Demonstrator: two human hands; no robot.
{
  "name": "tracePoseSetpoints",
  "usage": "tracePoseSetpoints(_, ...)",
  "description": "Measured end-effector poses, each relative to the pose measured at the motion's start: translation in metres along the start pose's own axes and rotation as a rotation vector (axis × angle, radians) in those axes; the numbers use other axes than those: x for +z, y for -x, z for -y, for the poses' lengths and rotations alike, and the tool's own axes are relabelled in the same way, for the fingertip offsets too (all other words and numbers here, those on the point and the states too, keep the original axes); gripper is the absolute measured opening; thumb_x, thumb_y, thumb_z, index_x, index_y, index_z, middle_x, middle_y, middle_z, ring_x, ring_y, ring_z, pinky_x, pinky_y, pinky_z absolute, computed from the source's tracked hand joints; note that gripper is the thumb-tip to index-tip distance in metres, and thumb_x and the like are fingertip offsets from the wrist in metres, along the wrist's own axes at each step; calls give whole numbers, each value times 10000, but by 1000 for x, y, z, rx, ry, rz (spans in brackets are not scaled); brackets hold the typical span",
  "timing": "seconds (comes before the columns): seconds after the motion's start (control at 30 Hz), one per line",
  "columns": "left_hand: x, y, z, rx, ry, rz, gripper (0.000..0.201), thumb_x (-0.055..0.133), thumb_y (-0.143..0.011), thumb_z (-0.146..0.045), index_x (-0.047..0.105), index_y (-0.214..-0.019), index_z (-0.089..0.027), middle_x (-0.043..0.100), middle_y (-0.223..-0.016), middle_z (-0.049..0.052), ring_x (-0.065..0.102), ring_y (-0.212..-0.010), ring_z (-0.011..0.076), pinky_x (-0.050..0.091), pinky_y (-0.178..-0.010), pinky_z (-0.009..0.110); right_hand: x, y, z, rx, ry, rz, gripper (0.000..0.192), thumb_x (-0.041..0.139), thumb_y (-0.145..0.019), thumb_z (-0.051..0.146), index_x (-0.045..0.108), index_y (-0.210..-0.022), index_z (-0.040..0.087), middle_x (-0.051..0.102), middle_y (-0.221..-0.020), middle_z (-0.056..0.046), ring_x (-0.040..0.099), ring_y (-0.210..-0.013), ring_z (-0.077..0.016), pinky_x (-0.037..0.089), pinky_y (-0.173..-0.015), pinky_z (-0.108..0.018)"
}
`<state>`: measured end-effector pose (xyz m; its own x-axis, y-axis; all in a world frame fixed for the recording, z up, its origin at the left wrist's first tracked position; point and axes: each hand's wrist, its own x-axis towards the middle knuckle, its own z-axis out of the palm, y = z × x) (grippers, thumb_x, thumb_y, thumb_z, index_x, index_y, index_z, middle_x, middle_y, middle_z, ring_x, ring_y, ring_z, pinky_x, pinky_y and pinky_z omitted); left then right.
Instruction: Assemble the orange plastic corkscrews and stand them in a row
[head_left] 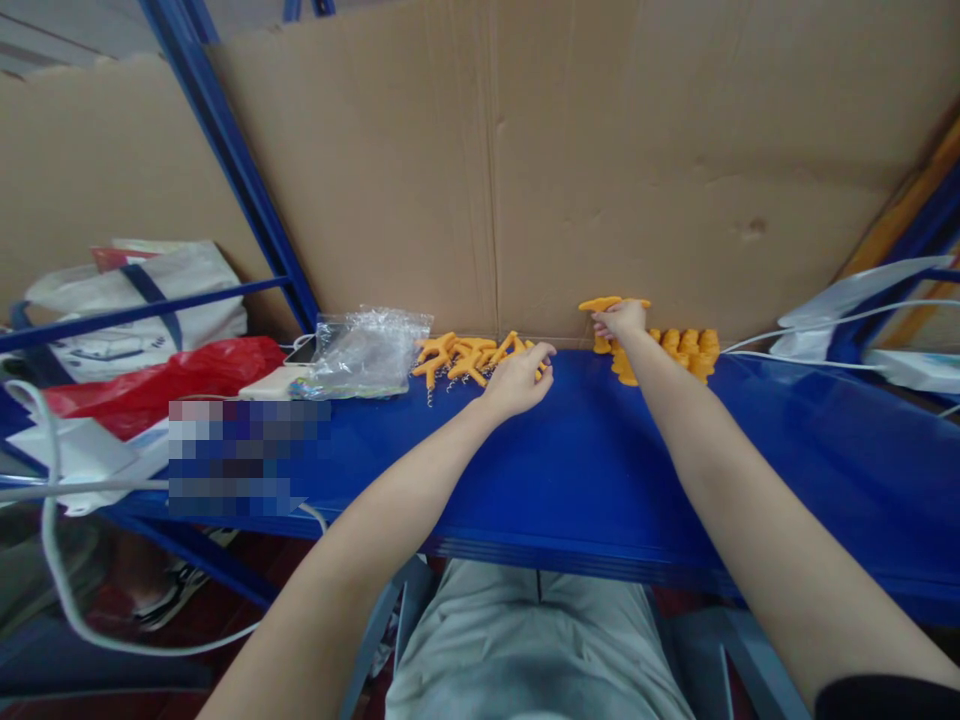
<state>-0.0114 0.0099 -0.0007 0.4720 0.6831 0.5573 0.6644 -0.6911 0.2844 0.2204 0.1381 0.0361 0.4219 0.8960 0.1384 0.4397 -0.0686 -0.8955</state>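
Orange corkscrews (457,350) with spiral metal tips lie in a loose pile against the cardboard at the back of the table. My left hand (519,382) reaches over the pile's right end, palm down, fingers apart and slightly bent; orange shows by its fingertips. Farther right, my right hand (622,320) pinches an orange corkscrew (598,304) by its wide handle, which is level. Its lower part is hidden by my fingers. Below and beside that hand, several orange rounded pieces (686,348) stand upright in close rows, partly covered by my forearm.
The blue table (555,470) backs onto a tall cardboard sheet (525,170). Left of the pile lies a clear plastic bag (367,345), then a red bag (180,375) and a white tote bag (150,300). White cables and a power strip (919,370) lie at right.
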Motion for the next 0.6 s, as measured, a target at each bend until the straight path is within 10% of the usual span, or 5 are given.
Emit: tracePoseSetpoints(0.6,3,0,1,17,-11,1,284,524,-913,-158,635,-1173,-193,741,-1076,72,710,-911,196,597,-940,407,9,3,-13,-74,55,-33,183,695,-932,292,739,-864,128,747,-726,-115,773,-733,-241,619,-604,-298)
